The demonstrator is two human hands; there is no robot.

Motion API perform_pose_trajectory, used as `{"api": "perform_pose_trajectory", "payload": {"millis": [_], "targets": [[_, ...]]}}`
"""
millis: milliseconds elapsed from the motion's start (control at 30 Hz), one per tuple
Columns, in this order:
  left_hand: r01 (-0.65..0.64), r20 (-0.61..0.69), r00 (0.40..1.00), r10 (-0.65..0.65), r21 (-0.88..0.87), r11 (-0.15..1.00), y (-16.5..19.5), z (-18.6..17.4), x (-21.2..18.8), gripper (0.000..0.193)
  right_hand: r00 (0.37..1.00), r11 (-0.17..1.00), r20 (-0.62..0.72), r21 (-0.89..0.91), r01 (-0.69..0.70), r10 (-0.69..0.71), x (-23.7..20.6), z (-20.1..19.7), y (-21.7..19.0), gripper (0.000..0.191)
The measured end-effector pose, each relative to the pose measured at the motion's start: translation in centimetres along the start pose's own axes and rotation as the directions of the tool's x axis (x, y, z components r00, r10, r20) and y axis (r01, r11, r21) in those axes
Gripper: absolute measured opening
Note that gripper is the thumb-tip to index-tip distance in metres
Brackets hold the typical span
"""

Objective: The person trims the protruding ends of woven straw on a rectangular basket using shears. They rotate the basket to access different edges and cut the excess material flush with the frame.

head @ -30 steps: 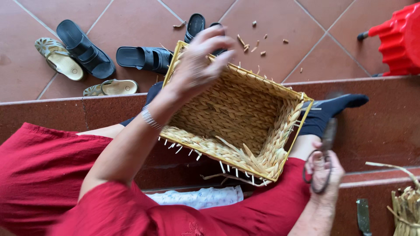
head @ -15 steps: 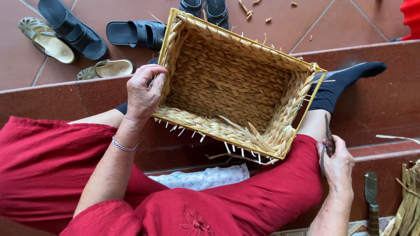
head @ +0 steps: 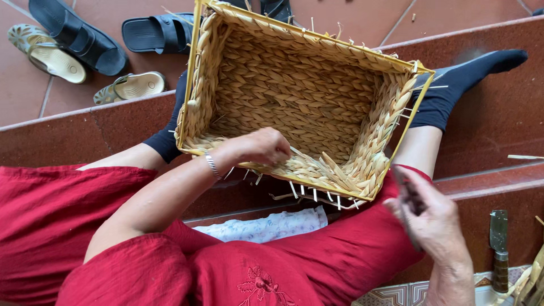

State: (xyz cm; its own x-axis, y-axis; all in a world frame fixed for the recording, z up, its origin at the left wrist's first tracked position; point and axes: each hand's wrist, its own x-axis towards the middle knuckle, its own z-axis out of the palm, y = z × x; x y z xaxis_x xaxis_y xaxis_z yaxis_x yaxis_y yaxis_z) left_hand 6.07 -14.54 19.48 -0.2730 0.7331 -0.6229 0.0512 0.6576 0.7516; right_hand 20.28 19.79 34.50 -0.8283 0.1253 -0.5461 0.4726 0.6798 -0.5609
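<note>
Left hand (head: 258,148) now clamped on woven basket (head: 294,96) near rim; right hand (head: 433,218) gripping dark tool (head: 409,198).

Your left forearm comes in from the lower left, bare below a red sleeve, a thin bangle at the wrist. Your left hand (head: 258,147) lies knuckles-up, fingers curled down and pinched together at the tips. Your right hand (head: 433,218) sits low on the right over your thigh, back of the hand toward the camera, fingers folded around a dark slim tool (head: 409,199) (blurred, kind unclear). Hands well apart; right forearm runs off the bottom edge.
</note>
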Motion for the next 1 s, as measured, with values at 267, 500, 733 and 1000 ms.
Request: {"api": "perform_pose_trajectory", "payload": {"millis": [267,500,733,1000], "targets": [[-0.085,0.030,0.996,0.085,0.004,0.996,-1.5,2.6,6.2,0.020,0.920,0.931,0.390,-0.323,0.169,-0.032,4.2,3.6,-6.3,0.078],[-0.181,0.063,0.982,0.180,0.001,0.984,-2.9,1.8,6.9,0.019,0.873,0.916,0.485,-0.330,0.227,-0.042,7.5,5.8,-8.1,0.077],[-0.103,0.121,0.988,0.101,0.008,0.995,-4.1,-0.2,7.3,0.016,0.840,0.903,0.543,-0.373,0.212,0.027,10.1,7.1,-9.0,0.080],[-0.145,0.072,0.986,0.154,-0.108,0.983,-6.0,-0.4,7.5,0.017,0.803,0.893,0.594,-0.386,0.230,0.050,12.3,8.3,-9.4,0.080]]}}
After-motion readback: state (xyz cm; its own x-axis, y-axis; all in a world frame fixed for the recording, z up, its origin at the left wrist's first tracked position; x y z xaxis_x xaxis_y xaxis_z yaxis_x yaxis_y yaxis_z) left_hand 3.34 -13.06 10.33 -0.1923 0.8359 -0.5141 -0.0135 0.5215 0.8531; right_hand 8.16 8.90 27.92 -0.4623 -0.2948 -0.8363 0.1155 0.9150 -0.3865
